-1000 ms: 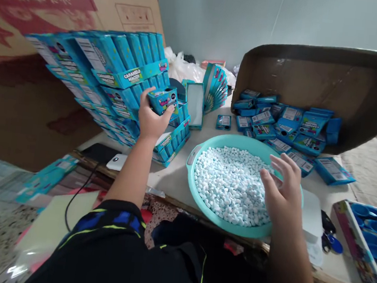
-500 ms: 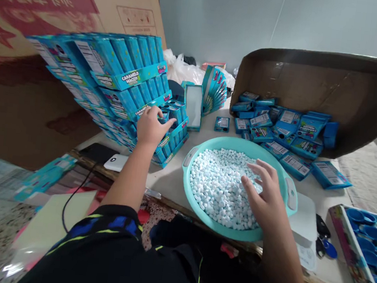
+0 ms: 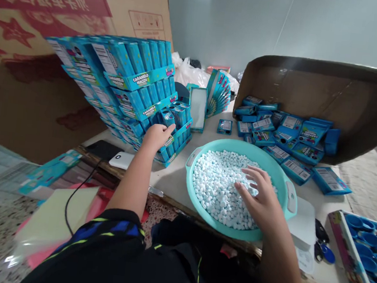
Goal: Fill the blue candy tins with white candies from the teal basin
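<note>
My left hand (image 3: 157, 137) is at the lower display box (image 3: 173, 145) on the left, its thumb against a small blue candy box (image 3: 167, 117) that stands in the row. Most of that hand's fingers are hidden, but it looks closed around this box. More candy boxes (image 3: 180, 109) fill the same display box. Over a turquoise basin (image 3: 198, 206) hovers my right hand (image 3: 260, 193), open with its fingers spread and holding nothing. Small white and pale blue candies (image 3: 220, 181) lie in the basin beneath it.
Stacked full display boxes (image 3: 137, 79) rise at the left before a large carton (image 3: 43, 97). A tipped brown box (image 3: 317, 88) spills blue packets (image 3: 296, 169) at right. A white phone (image 3: 121, 160), keys (image 3: 321, 238) and a tray of blue items (image 3: 369, 255) lie near the edge.
My left hand has moved slightly lower against the boxes, its thumb and fingers closer together. My right hand stays open above the candies. The view has shifted a little.
</note>
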The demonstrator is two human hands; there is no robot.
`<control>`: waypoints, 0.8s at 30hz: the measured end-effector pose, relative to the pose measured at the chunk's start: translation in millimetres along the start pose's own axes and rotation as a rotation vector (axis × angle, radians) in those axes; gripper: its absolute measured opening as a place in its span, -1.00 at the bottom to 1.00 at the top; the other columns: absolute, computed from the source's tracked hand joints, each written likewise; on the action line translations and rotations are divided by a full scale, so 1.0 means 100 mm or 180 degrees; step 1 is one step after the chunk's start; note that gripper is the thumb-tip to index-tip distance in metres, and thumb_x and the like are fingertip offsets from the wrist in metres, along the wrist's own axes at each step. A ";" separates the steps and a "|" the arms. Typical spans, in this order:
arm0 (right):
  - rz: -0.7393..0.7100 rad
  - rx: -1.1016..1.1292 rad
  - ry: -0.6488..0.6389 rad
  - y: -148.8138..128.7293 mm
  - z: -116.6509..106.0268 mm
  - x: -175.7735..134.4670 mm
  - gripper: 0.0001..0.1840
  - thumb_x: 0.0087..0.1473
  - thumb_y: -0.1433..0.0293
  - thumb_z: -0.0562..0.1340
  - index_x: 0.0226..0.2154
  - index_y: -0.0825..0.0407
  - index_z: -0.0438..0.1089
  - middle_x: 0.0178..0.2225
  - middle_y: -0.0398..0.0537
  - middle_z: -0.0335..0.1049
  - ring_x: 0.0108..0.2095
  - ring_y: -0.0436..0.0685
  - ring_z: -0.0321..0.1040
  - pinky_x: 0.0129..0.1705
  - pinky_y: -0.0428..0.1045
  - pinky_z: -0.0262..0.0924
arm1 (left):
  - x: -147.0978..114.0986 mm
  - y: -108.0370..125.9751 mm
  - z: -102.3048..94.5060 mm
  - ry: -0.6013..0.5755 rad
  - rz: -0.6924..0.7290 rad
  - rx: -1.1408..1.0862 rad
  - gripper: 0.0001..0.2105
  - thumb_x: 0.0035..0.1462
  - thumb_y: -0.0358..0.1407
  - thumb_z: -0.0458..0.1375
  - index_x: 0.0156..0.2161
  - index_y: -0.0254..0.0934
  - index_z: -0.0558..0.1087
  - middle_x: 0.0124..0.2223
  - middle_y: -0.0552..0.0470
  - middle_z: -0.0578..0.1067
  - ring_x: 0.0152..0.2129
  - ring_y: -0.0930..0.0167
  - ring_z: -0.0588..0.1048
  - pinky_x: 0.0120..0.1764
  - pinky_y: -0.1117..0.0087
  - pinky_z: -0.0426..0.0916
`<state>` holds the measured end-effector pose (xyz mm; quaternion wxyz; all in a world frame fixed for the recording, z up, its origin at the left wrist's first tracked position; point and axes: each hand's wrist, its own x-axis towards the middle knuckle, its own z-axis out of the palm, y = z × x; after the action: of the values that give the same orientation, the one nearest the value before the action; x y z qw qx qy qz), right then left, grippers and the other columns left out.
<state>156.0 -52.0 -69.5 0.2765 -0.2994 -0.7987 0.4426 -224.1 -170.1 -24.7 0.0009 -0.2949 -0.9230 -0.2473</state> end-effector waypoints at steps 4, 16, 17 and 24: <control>-0.0072 -0.0035 -0.0058 0.02 0.01 0.01 -0.48 0.32 -0.05 0.24 0.14 -0.11 0.46 0.32 0.19 0.30 0.29 0.43 0.38 0.16 0.33 0.49 | 0.03 0.02 0.00 -0.0205 0.0044 0.0175 -0.60 0.16 0.14 0.26 -0.37 -0.19 0.53 -0.21 -0.17 0.68 -0.24 0.12 0.61 -0.27 0.28 0.32; -0.0408 -0.0231 -0.0244 -0.06 0.03 0.03 -0.61 0.36 0.16 0.25 0.16 -0.07 0.41 0.26 0.16 0.38 0.25 0.33 0.43 0.27 0.31 0.40 | 0.10 0.04 0.14 -0.0235 0.1092 0.1666 -0.60 0.36 -0.16 -0.01 -0.18 -0.33 0.65 -0.03 -0.39 0.63 0.00 -0.05 0.61 0.01 0.12 0.47; -0.0423 -0.0225 -0.0214 -0.06 0.02 0.02 -0.62 0.36 0.16 0.24 0.15 -0.07 0.41 0.26 0.16 0.39 0.26 0.33 0.43 0.28 0.31 0.39 | 0.08 0.03 0.14 -0.0183 0.1106 0.1585 -0.61 0.35 -0.16 0.01 -0.16 -0.33 0.65 -0.02 -0.39 0.63 0.02 -0.05 0.61 0.05 0.12 0.47; -0.0550 -0.0262 -0.0308 0.00 0.05 0.01 -0.61 0.29 0.27 0.35 0.14 -0.08 0.44 0.24 0.12 0.44 0.28 0.34 0.43 0.29 0.34 0.40 | 0.09 0.03 0.02 -0.0230 -0.0024 0.0667 -0.57 0.16 0.10 0.25 -0.12 -0.24 0.61 -0.04 -0.26 0.70 -0.03 -0.05 0.64 0.01 0.12 0.52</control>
<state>151.5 -53.7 -71.2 0.2623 -0.2189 -0.8515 0.3979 -229.9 -162.2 -24.0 -0.0025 -0.2985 -0.9443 -0.1387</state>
